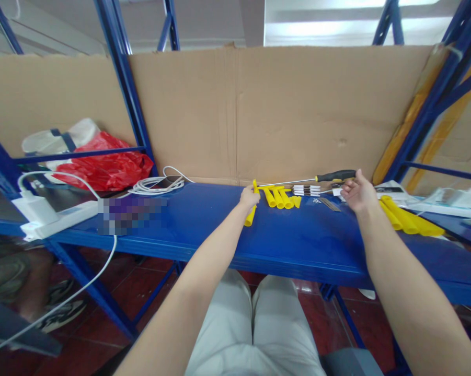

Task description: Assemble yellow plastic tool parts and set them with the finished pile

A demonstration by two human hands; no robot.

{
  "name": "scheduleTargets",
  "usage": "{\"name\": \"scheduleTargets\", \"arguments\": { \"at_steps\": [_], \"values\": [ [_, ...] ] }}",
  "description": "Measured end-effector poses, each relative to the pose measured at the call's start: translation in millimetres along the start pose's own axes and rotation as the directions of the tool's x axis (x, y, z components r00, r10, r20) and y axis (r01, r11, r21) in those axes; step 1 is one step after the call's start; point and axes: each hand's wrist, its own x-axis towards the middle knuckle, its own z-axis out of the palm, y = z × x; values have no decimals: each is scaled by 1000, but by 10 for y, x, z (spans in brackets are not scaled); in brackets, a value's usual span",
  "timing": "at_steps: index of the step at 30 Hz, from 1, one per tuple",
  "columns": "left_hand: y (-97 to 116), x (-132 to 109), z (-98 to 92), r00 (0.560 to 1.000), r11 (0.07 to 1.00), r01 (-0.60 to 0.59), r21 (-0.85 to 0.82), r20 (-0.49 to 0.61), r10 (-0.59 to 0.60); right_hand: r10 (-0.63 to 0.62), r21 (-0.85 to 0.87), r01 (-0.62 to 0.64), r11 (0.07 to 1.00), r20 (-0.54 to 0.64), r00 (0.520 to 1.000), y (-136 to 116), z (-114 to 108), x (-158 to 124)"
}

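My left hand (250, 198) is closed around a yellow plastic tube-shaped part (250, 217), held upright just above the blue shelf. In my right hand (359, 194), the fingers are closed on the end of a black-handled screwdriver (335, 176). Its long shaft runs left, nearly level, and the tip meets the top of the yellow part. Behind the shaft lie several similar yellow parts (280, 199) in a row. Beside them are a stack of small white-and-dark pieces (306, 190), tiny metal bits (317, 200) and thin metal strips (331, 205).
More yellow tubes (410, 220) lie to the right on the blue shelf (207, 209). Cardboard (290, 104) stands behind. Leftward are a coiled white cable (154, 185), a red plastic bag (104, 164) and a power strip (65, 218). Another person's leg shows at lower left.
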Motion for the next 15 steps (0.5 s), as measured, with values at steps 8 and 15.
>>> {"name": "scheduleTargets", "arguments": {
  "at_steps": [8,15],
  "values": [
    [23,-30,-19,1000,1000,9,13,16,-10,10,-24,-11,1000,-32,999,-14,86,-95],
    [29,-41,-12,1000,1000,15,16,19,-16,54,-14,-56,998,-112,992,-6,57,-51]
  ]
}}
